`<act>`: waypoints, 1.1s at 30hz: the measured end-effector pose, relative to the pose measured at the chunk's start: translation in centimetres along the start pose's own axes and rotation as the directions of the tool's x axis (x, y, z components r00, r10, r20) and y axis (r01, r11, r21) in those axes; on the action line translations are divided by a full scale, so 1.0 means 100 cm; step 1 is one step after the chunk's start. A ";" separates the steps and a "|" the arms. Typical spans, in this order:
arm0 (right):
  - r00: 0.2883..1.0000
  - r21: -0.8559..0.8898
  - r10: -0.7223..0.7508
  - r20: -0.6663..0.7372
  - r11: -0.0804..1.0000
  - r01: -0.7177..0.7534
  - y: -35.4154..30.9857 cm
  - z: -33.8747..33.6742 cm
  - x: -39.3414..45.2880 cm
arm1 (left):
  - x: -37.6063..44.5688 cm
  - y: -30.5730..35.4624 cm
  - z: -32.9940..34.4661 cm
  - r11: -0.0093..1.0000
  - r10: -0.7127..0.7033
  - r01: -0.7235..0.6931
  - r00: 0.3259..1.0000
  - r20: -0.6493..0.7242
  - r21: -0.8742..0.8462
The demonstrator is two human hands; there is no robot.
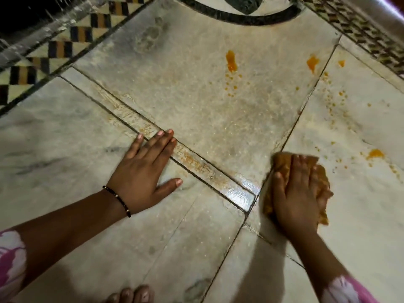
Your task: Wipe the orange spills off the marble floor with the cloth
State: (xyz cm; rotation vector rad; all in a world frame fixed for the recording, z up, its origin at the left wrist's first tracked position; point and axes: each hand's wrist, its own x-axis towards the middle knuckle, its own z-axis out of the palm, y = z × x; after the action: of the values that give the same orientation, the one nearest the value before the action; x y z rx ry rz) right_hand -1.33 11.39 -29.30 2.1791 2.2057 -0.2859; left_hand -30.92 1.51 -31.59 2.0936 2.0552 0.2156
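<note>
1. The right hand (298,191) lay at four o'clock in the view, fingers spread nearly flat, pressing down on a bunched, orange-stained cloth (282,166) on the marble floor (196,101).
2. The left hand (145,171) rested at eight o'clock, palm down and fingers straight on the floor, holding nothing and seemingly bracing the body. A dark beaded bracelet (119,199) circled its wrist.
3. Orange spills remained: a blob (230,60) at twelve o'clock, another blob (312,63) at one o'clock, and a splotch (375,153) at three o'clock, just right of the cloth, with fine droplets scattered between them.
4. To do the step well, the cloth would probably need firm, overlapping strokes toward the nearest splotch, gathering drops inward rather than smearing them, and refolding to a cleaner face.
5. A faint orange streak (192,160) lay along the narrow strip beside the left fingertips and may need another pass.
6. Farther out, a checkered border (59,49) ran at ten o'clock, and a dark curved inlay (240,18) at twelve. Toes (131,295) showed at six o'clock.
</note>
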 end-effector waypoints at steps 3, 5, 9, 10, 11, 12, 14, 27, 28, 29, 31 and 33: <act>0.998 0.011 0.058 0.021 0.998 -0.058 -0.040 0.013 -0.056 | 0.001 0.000 0.000 1.000 -0.003 0.003 1.000 0.007 0.004; 0.989 0.037 -0.137 0.049 0.990 0.136 -0.076 0.022 -0.074 | 0.001 0.001 0.000 1.000 -0.003 0.003 1.000 0.011 0.003; 0.810 -0.015 -0.584 0.056 0.811 0.586 -0.116 0.019 -0.023 | 0.000 0.001 -0.001 1.000 -0.004 0.004 1.000 0.015 -0.005; 0.775 -0.051 -0.627 0.079 0.774 0.632 -0.117 0.014 0.002 | 0.000 0.000 -0.001 1.000 -0.004 0.004 1.000 0.014 -0.011; 0.760 -0.079 -0.640 0.114 0.756 0.649 -0.114 0.009 0.028 | 0.001 0.000 -0.002 1.000 -0.005 0.005 1.000 0.014 -0.016; 0.771 -0.100 -0.623 0.136 0.765 0.636 -0.108 0.004 0.052 | 0.001 0.000 -0.002 1.000 -0.006 0.006 1.000 0.016 -0.018; 0.845 -0.101 -0.521 0.120 0.841 0.532 -0.084 -0.006 0.082 | 0.001 0.000 -0.003 1.000 -0.008 0.008 1.000 0.017 -0.018; 0.926 0.077 -0.371 0.069 0.927 0.366 -0.117 0.019 -0.022 | 0.001 0.006 -0.002 1.000 -0.027 0.027 0.999 0.031 -0.012; 0.907 0.071 -0.417 0.057 0.908 0.413 -0.114 0.013 -0.002 | 0.002 0.006 -0.004 1.000 -0.021 0.021 0.999 0.036 -0.013; 0.897 0.061 -0.437 0.060 0.899 0.434 -0.104 0.005 0.020 | 0.003 0.007 -0.004 1.000 -0.014 0.015 0.999 0.043 -0.018; 0.891 0.078 -0.444 0.095 0.896 0.438 -0.064 -0.015 0.058 | 0.005 0.004 -0.009 0.999 -0.001 0.004 0.997 0.072 -0.034; 0.878 0.035 -0.426 0.219 0.902 0.429 -0.008 -0.033 0.077 | 0.006 -0.001 -0.015 0.999 0.022 -0.017 0.989 0.146 -0.033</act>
State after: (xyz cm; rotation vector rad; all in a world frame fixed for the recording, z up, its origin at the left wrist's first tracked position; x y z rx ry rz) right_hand -1.91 19.54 -27.07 1.5318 2.5161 -0.4940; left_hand -31.36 2.20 -30.14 2.0463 1.9356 0.0940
